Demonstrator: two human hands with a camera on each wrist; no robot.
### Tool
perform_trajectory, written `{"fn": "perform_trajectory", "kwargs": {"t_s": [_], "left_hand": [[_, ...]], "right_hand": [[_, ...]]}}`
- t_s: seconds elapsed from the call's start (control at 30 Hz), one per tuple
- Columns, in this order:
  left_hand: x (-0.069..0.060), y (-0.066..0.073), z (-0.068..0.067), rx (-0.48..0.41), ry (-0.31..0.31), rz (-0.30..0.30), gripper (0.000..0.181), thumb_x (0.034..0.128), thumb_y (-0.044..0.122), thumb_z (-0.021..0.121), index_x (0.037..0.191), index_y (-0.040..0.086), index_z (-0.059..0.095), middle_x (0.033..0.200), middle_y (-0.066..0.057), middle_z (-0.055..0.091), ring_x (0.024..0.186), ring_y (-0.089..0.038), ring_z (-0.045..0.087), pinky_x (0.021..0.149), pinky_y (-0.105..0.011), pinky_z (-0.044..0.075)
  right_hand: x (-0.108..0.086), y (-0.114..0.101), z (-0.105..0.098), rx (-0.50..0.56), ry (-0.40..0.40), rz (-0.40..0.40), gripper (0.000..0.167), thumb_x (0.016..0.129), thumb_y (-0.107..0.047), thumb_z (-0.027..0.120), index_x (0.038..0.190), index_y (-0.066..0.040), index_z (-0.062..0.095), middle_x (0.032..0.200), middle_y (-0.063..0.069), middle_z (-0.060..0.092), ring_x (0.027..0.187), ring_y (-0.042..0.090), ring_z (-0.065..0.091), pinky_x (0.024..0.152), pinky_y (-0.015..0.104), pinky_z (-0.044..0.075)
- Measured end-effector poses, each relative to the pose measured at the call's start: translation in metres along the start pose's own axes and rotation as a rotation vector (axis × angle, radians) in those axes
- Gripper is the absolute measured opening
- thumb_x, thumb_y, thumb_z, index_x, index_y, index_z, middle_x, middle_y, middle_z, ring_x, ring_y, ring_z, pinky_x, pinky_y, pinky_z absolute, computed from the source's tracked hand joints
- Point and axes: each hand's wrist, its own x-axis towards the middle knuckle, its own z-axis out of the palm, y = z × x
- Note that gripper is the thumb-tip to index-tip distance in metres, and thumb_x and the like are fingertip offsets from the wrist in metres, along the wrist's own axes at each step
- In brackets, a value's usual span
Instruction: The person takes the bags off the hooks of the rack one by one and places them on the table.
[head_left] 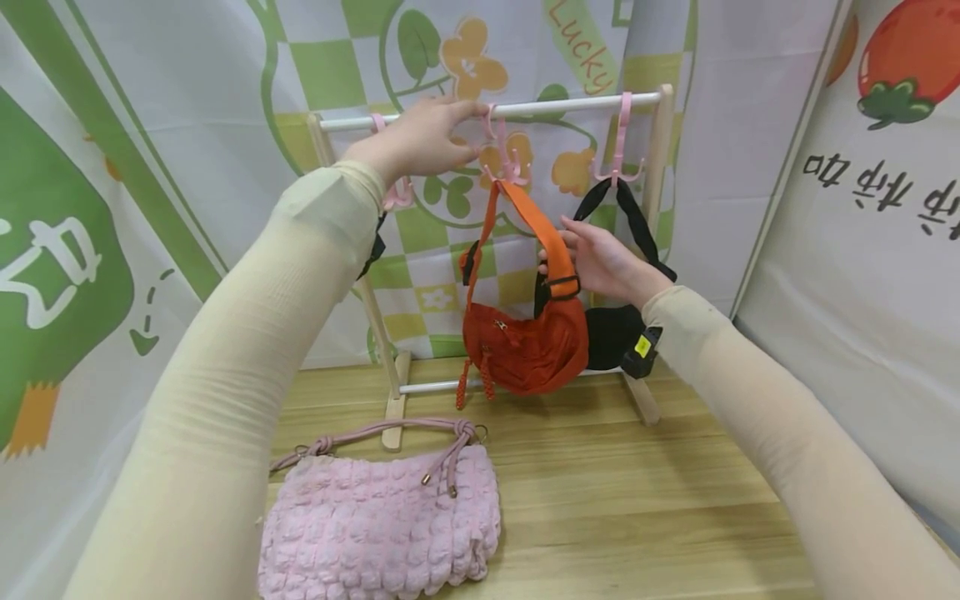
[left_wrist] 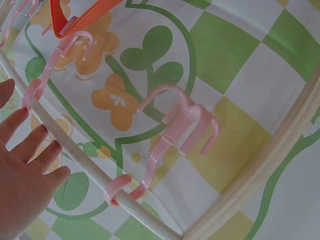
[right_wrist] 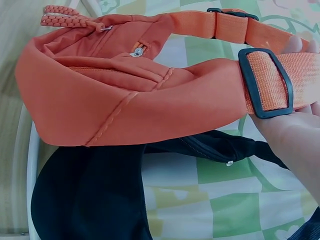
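Observation:
An orange crossbody bag (head_left: 525,342) hangs by its strap from the middle pink hook (head_left: 510,167) on a rack. My right hand (head_left: 607,262) holds the bag's strap (right_wrist: 270,82) near its black slider buckle, its fingers partly hidden behind the webbing. Up at the rod, my left hand (head_left: 427,137) reaches to the top of that same hook; in the left wrist view its fingers (left_wrist: 42,155) are nearly straight and touch the rod and hook clip. Behind the orange bag, a black bag (right_wrist: 95,190) hangs from the right pink hook (head_left: 621,142).
White rod (head_left: 570,106) and wooden posts (head_left: 660,167) form the rack, standing on a wood-grain tabletop (head_left: 645,500). The left pink hook (left_wrist: 185,120) bears nothing. A puffy pink handbag (head_left: 382,521) lies in front of the rack. Printed cloth walls enclose the back and sides.

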Motion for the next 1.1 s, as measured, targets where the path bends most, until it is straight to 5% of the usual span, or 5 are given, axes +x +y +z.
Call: {"fn": "perform_trajectory", "kwargs": {"t_s": [0.17, 0.5, 0.7, 0.83, 1.1], "left_hand": [[0.0, -0.001, 0.001, 0.0, 0.002, 0.0, 0.062, 0.0976, 0.031, 0.046, 0.152, 0.024, 0.017, 0.159, -0.008, 0.015, 0.145, -0.033, 0.014, 0.118, -0.051, 0.013], [0.0, -0.001, 0.002, 0.004, 0.015, 0.012, 0.062, 0.0968, 0.027, 0.048, 0.152, 0.022, 0.019, 0.158, -0.006, 0.018, 0.144, -0.031, 0.019, 0.118, -0.048, 0.018], [-0.001, 0.0, 0.001, -0.006, 0.009, 0.004, 0.062, 0.0971, 0.027, 0.046, 0.152, 0.023, 0.018, 0.159, -0.006, 0.016, 0.145, -0.031, 0.017, 0.118, -0.048, 0.017], [-0.001, 0.0, 0.001, -0.009, 0.006, 0.001, 0.062, 0.0972, 0.028, 0.046, 0.152, 0.024, 0.018, 0.159, -0.006, 0.015, 0.145, -0.031, 0.017, 0.118, -0.049, 0.016], [0.0, -0.001, 0.002, -0.011, 0.006, -0.008, 0.063, 0.0972, 0.03, 0.047, 0.152, 0.026, 0.017, 0.159, -0.005, 0.014, 0.145, -0.031, 0.015, 0.118, -0.049, 0.014]], "right_hand": [[0.0, -0.002, 0.001, 0.029, 0.029, 0.002, 0.035, 0.103, -0.035, 0.034, 0.131, -0.013, 0.036, 0.099, 0.004, 0.058, 0.093, 0.021, 0.06, 0.092, 0.044, 0.043], [0.001, -0.007, 0.003, -0.013, 0.082, 0.018, 0.053, 0.103, -0.032, 0.034, 0.149, -0.013, 0.015, 0.105, 0.001, 0.052, 0.103, 0.019, 0.053, 0.094, 0.042, 0.039], [0.001, -0.009, 0.004, -0.018, 0.082, -0.009, 0.039, 0.103, -0.031, 0.036, 0.137, -0.013, 0.03, 0.105, 0.0, 0.053, 0.118, 0.026, 0.043, 0.095, 0.04, 0.04], [0.001, -0.011, 0.004, 0.018, 0.072, -0.027, 0.025, 0.103, -0.03, 0.037, 0.121, -0.012, 0.039, 0.096, -0.001, 0.058, 0.108, 0.024, 0.051, 0.093, 0.038, 0.042], [0.001, -0.016, 0.003, 0.094, 0.08, -0.031, 0.023, 0.102, -0.027, 0.039, 0.121, -0.014, 0.041, 0.095, 0.0, 0.061, 0.092, 0.017, 0.057, 0.084, 0.035, 0.045]]}}
